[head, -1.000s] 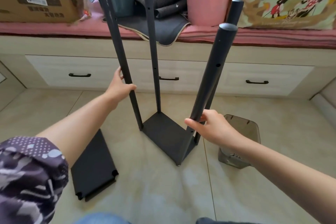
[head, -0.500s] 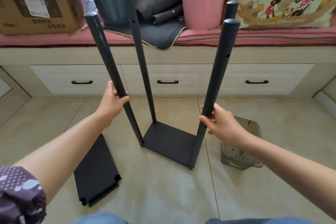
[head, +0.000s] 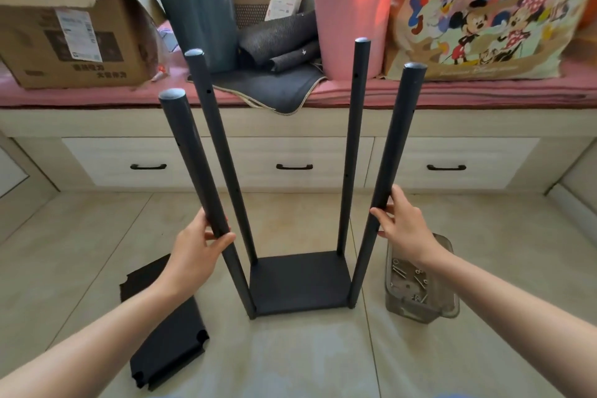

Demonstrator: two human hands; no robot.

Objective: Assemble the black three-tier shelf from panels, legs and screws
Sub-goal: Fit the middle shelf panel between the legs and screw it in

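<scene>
While hands [head: 300, 236] grip legs [head: 206, 178], clear tub [head: 420, 307] holds screws [head: 408, 281].

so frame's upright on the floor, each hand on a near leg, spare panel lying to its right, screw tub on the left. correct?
Sides are swapped. The head view shows the spare panel lying left of the frame and the screw tub on its right. The rest holds: left hand and right hand each grip a near leg.

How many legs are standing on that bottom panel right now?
4, one at each corner of the bottom panel: near left leg gripped by the left hand, near right leg held by the right hand, far left leg, far right leg. None hidden.
</scene>
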